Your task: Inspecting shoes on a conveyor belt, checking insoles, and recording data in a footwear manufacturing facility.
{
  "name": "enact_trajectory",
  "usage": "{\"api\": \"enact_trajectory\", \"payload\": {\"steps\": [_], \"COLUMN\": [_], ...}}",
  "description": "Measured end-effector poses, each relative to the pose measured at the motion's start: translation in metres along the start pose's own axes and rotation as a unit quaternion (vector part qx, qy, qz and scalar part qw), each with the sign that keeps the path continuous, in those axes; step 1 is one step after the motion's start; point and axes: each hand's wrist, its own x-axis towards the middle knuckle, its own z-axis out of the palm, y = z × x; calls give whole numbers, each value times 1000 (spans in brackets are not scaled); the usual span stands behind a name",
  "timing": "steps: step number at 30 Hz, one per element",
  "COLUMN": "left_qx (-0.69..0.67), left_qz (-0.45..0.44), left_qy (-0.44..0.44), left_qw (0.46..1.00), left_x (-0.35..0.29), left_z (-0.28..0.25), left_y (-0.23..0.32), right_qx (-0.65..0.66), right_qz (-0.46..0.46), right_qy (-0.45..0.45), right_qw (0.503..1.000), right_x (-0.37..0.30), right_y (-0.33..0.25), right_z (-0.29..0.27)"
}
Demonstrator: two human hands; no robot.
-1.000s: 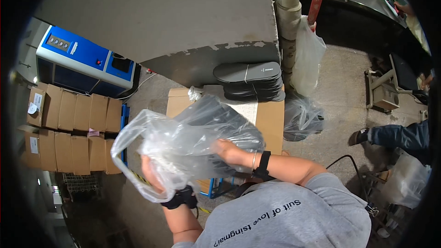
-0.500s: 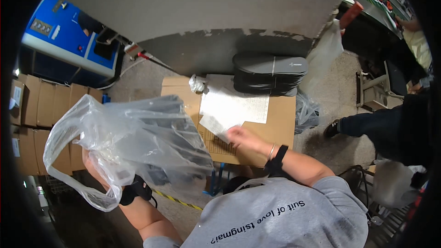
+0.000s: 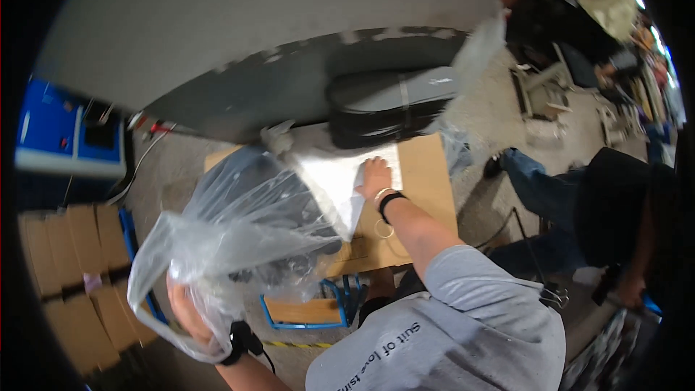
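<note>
A large clear plastic bag (image 3: 217,246) hangs at the left, gathered and creased. My left hand (image 3: 190,311) is closed on its bunched part, its fingers partly covered by film. Dark shapes show through the bag; I cannot tell whether they lie inside or behind it. On the cardboard-topped surface (image 3: 427,188), my right hand (image 3: 376,179) lies with fingers stretched out over white paper sheets (image 3: 326,170), beside a folded edge. Just beyond that hand, dark grey insole-shaped pieces (image 3: 391,105) form a stack held by a band. Crumpled white film (image 3: 277,137) sits left of the stack.
A grey panel (image 3: 253,36) rises behind the work surface. Cardboard boxes (image 3: 72,246) and a blue machine (image 3: 65,130) stand at the left. A blue-framed stool (image 3: 304,311) is below. At the right, another person's leg (image 3: 536,181) is close by.
My right hand has moved farther out over the paper and its fingers have straightened. The bag has swung toward the paper, covering more of the surface's left side. The whole view has turned.
</note>
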Motion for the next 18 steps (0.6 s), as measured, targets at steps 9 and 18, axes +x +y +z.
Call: {"api": "enact_trajectory", "payload": {"steps": [9,18], "left_qx": [-9,-67], "left_qz": [-1,-76], "left_qy": [1,87], "left_qw": [1000,991], "left_x": [6,-6], "left_z": [4,12], "left_y": [-32,-15], "right_qx": [353,454], "right_qz": [61,-27], "right_qy": [29,9], "right_qw": [933,891], "right_x": [5,-27], "right_y": [17,45], "right_z": [24,-29]}}
